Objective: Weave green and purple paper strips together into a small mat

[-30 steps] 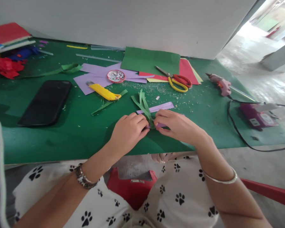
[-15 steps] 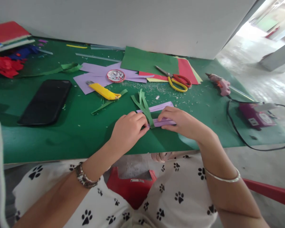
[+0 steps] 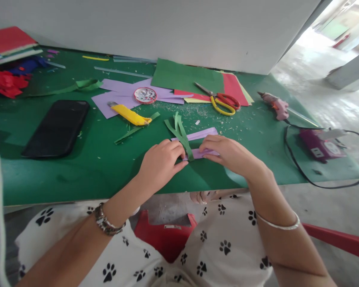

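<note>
My left hand [image 3: 161, 163] is closed, pinching the near end of several green paper strips [image 3: 181, 133] that fan away from me on the green table [image 3: 77, 175]. My right hand [image 3: 227, 153] is closed on a folded purple paper strip [image 3: 202, 135] that crosses the green strips just right of my left fingers. Both hands rest low on the table near its front edge, almost touching each other.
A black phone [image 3: 56, 127] lies at left; a yellow utility knife [image 3: 128, 114] and a round dish of googly eyes [image 3: 145, 95] sit on purple paper. Scissors [image 3: 223, 101] lie on green and red sheets. A glue gun [image 3: 275, 105] and its cable [image 3: 317, 175] are at right.
My right hand has slid a little to the right along the purple strip, baring more of it beside the green strips. My left hand has hardly moved.
</note>
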Demonstrator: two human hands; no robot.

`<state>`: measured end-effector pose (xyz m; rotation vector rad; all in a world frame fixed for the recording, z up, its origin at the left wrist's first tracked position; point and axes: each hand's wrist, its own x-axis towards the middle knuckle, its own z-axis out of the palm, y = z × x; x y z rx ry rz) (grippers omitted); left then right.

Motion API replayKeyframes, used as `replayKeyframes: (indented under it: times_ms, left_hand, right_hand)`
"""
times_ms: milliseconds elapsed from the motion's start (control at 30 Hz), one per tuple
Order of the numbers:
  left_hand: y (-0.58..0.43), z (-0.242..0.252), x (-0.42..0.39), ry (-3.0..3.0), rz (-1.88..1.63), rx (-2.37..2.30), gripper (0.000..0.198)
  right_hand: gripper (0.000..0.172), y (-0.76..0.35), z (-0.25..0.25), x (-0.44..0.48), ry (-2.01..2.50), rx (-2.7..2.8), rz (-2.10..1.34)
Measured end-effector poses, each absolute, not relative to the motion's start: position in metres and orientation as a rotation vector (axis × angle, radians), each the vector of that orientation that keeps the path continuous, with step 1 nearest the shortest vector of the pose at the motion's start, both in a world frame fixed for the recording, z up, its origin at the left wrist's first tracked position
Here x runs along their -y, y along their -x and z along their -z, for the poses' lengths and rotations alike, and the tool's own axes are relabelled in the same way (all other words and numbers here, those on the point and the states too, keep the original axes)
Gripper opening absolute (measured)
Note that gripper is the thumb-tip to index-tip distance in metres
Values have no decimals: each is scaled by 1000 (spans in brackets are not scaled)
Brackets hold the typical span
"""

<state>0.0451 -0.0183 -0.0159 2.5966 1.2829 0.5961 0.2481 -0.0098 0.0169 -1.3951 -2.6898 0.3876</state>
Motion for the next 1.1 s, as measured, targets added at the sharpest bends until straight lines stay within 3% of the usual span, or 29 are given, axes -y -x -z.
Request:
replayKeyframes:
  times_ms: [533, 800, 1100]
  left_hand:
    - [-45, 18, 18, -2617, -606, -1254, 9]
    - [-47, 17, 19, -2645, -568, -1313, 12]
    - [-47, 18, 18, -2666, -575, -1296, 13]
  right_hand:
    - [12, -239, -15, 13, 1419, 2626, -301]
    - [24, -243, -17, 10, 1542, 2280, -1021]
    - [11, -234, -11, 11, 1638, 2239, -821]
